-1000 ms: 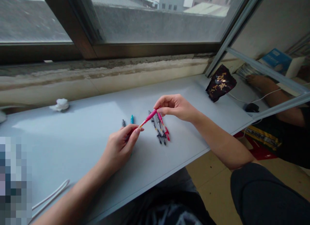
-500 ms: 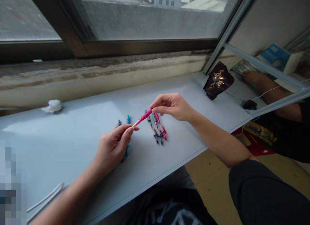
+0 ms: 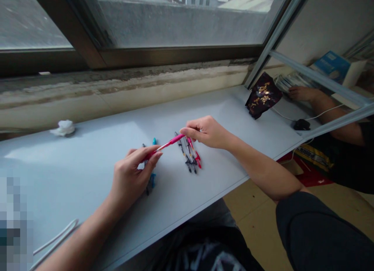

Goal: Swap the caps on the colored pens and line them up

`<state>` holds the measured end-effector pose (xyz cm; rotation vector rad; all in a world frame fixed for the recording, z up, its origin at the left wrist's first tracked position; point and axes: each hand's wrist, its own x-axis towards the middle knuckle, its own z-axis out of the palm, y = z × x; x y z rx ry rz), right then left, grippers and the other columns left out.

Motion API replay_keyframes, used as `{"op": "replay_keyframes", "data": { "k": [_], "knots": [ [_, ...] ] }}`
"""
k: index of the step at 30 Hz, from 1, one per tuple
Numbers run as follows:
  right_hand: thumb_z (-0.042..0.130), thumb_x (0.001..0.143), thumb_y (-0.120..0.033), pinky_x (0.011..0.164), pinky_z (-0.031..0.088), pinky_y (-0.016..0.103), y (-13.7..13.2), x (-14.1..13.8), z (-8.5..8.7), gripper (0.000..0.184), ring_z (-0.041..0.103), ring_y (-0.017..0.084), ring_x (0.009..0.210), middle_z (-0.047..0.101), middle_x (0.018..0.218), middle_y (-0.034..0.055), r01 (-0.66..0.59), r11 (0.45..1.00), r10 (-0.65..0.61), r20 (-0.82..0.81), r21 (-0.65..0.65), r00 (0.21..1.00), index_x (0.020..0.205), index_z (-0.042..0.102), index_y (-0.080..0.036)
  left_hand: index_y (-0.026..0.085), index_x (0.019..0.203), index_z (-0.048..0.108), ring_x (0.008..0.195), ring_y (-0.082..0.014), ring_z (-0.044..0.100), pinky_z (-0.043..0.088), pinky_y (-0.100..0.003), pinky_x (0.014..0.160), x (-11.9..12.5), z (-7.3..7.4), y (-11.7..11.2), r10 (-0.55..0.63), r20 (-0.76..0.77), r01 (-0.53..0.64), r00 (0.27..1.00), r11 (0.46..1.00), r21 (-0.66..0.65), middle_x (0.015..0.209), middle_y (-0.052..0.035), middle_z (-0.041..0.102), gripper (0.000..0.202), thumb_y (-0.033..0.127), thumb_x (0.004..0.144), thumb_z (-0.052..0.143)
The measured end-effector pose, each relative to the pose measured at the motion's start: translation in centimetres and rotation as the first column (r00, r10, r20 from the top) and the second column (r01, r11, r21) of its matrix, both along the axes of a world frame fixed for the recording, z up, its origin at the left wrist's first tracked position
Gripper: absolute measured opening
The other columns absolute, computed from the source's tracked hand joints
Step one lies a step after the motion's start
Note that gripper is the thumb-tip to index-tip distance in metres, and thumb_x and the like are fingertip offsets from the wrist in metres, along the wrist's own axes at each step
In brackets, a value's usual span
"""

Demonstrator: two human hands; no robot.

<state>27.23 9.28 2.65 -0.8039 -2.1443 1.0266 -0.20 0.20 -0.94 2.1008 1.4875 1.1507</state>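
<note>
Watching this one, both forearms reach across a white desk (image 3: 73, 166). The right hand (image 3: 207, 132) pinches a pink pen (image 3: 171, 143) near one end, fingertips pressed together, and the left hand (image 3: 131, 173) curls around the other end, holding it up. Black and red pens (image 3: 188, 156) lie just under the right fingers (image 3: 184, 131).

A pale bench (image 3: 73, 177) holds pens (image 3: 184, 156) and tissue (image 3: 64, 127).

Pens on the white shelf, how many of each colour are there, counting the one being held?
Pink or red: 2 (held pink pen, red pen)
Dark: 3 (dark pens)
Teal: 1 (teal pen)
Total: 6
</note>
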Motion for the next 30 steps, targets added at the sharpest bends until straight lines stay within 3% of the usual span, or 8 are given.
{"op": "replay_keyframes", "data": {
  "k": [4, 9, 14, 18, 20, 24, 27, 30],
  "knots": [
    [0.082, 0.096, -0.051, 0.064, 0.041, 0.025, 0.23, 0.49, 0.41, 0.042, 0.054, 0.011, 0.068, 0.065, 0.078, -0.0028, -0.052, 0.998, 0.048, -0.087, -0.048, 0.995, 0.112, 0.069, -0.015, 0.023, 0.109, 0.084, 0.067, -0.0192, 0.072, 0.058, -0.034, 0.072, 0.04, 0.09, 0.04, 0.022, 0.011, -0.022, 1.0, 1.0, -0.003, 0.079, -0.002, 0.08, 0.032, 0.05, 0.105, 0.066],
    [0.056, 0.111, -0.06, 0.064, 0.039, 0.028, 0.22, 0.67, 0.77, 0.06, 0.051, 0.01, 0.059, 0.058, 0.061, -0.0012, -0.047, 0.992, 0.051, 0.034, -0.118, 0.998, 0.068, 0.06, -0.017, 0.023, 0.106, 0.084, 0.065, -0.0189, 0.068, 0.058, -0.035, 0.074, 0.37, 0.32, -0.05, -0.018, 0.009, 0.018, 1.0, 1.0, -0.003, 0.071, 0.0, 0.075, 0.033, 0.051, 0.105, 0.067],
    [0.082, 0.095, -0.053, 0.065, 0.041, 0.025, 0.2, 0.62, 0.74, 0.042, 0.058, 0.011, 0.068, 0.069, 0.078, -0.0022, -0.11, 0.984, 0.108, -0.022, -0.14, 0.994, 0.109, 0.069, -0.016, 0.024, 0.108, 0.084, 0.067, -0.0193, 0.07, 0.058, -0.035, 0.075, 0.35, 0.43, -0.06, 0.003, 0.018, -0.003, 1.0, 1.0, -0.019, 0.075, -0.0006, 0.077, 0.035, 0.054, 0.104, 0.067],
    [0.054, 0.11, -0.064, 0.066, 0.044, 0.026, 0.09, 0.61, 0.78, 0.061, 0.06, 0.011, 0.064, 0.066, 0.067, 0.0019, -0.114, 0.97, 0.133, 0.077, -0.213, 0.988, 0.076, 0.067, -0.015, 0.023, 0.104, 0.084, 0.068, -0.0191, 0.069, 0.058, -0.035, 0.077, 0.27, 0.32, -0.06, -0.026, 0.007, 0.026, 1.0, 1.0, -0.011, 0.072, -0.0002, 0.077, 0.034, 0.053, 0.104, 0.067],
    [0.056, 0.11, -0.065, 0.065, 0.044, 0.026, 0.11, 0.6, 0.74, 0.059, 0.06, 0.011, 0.063, 0.066, 0.067, 0.001, -0.086, 0.972, 0.101, 0.057, -0.219, 0.993, 0.081, 0.068, -0.015, 0.023, 0.104, 0.085, 0.069, -0.0192, 0.069, 0.058, -0.034, 0.077, 0.28, 0.27, -0.13, -0.028, -0.003, 0.028, 1.0, 0.999, -0.032, 0.071, -0.0004, 0.076, 0.036, 0.054, 0.104, 0.066],
    [0.09, 0.089, -0.042, 0.067, 0.048, 0.026, 0.14, 0.62, 0.68, 0.046, 0.063, 0.012, 0.071, 0.069, 0.083, -0.0025, -0.205, 0.959, 0.188, -0.104, -0.197, 0.977, 0.117, 0.065, -0.016, 0.022, 0.107, 0.085, 0.073, -0.0203, 0.07, 0.057, -0.035, 0.077, 0.33, 0.25, -0.2, -0.006, 0.002, 0.006, 1.0, 0.999, -0.043, 0.074, -0.0018, 0.078, 0.037, 0.054, 0.105, 0.066],
    [0.076, 0.102, -0.041, 0.07, 0.049, 0.027, -0.02, 0.63, 0.82, 0.027, 0.064, 0.012, 0.073, 0.071, 0.081, 0.0, -0.232, 0.95, 0.228, -0.047, -0.21, 0.973, 0.105, 0.067, -0.016, 0.023, 0.108, 0.085, 0.071, -0.0201, 0.069, 0.057, -0.035, 0.078, 0.46, 0.35, -0.16, -0.049, 0.006, 0.05, 0.999, 0.999, -0.012, 0.072, -0.0008, 0.077, 0.034, 0.051, 0.106, 0.066],
    [0.059, 0.112, -0.049, 0.068, 0.045, 0.027, -0.13, 0.6, 0.95, 0.041, 0.06, 0.012, 0.067, 0.069, 0.071, 0.0003, -0.151, 0.973, 0.166, 0.075, -0.173, 0.983, 0.09, 0.067, -0.016, 0.023, 0.11, 0.085, 0.069, -0.0197, 0.067, 0.057, -0.036, 0.08, 0.6, 0.52, -0.19, -0.088, -0.009, 0.088, 0.996, 0.996, -0.015, 0.069, 0.0005, 0.075, 0.034, 0.05, 0.107, 0.065]
  ]
}}
